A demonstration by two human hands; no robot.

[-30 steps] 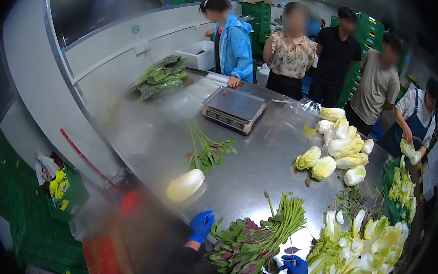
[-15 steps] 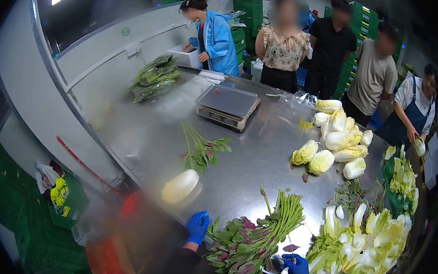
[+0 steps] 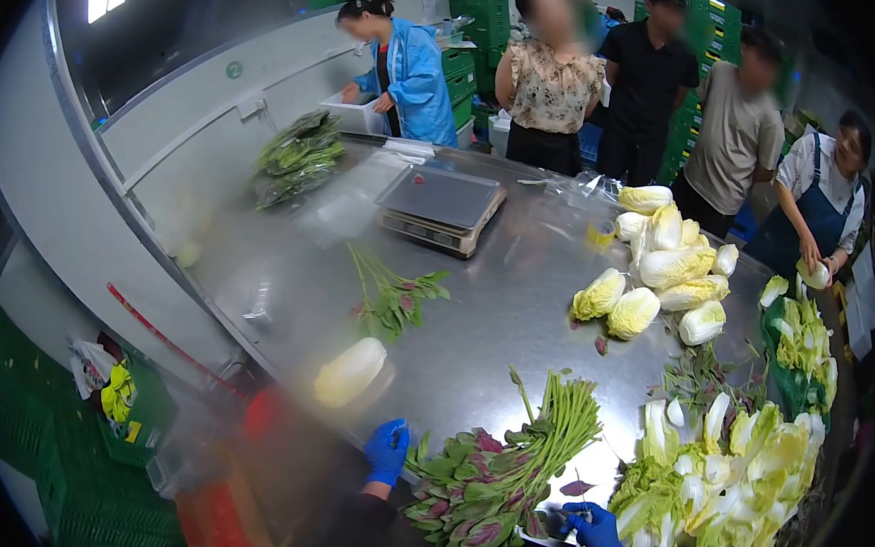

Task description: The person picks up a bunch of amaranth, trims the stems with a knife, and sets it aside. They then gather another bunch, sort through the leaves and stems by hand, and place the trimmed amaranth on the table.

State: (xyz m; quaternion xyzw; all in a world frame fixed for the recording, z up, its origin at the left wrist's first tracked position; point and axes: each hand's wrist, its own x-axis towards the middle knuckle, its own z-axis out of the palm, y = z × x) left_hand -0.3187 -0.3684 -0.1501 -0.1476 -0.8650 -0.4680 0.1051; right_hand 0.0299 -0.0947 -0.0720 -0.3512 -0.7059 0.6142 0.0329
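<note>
My left hand (image 3: 386, 450), in a blue glove, is over the near table edge with its fingers curled together; whatever may be in them does not show. Right of it lies a large bunch of red-green amaranth (image 3: 504, 465), leaves toward me and stems pointing away to the right. My right hand (image 3: 596, 533), also blue-gloved, is closed beside a pile of loose cabbage leaves (image 3: 716, 482), its fingertips pinched near a small dark and pale object I cannot make out. A single amaranth leaf (image 3: 576, 488) lies just beyond it.
On the steel table (image 3: 481, 321) are a scale (image 3: 440, 198), a single napa cabbage (image 3: 350, 371), a small bunch of greens (image 3: 389, 295), heaped cabbages (image 3: 672, 264) and bagged greens (image 3: 300, 157). Several people stand along the far side; one at right handles a cabbage (image 3: 813, 274). Green crates (image 3: 94, 475) stand at left.
The view has shifted slightly, moving the table things a little left. Both my hands stay about where they were. The person at far right now has both hands at the cabbage.
</note>
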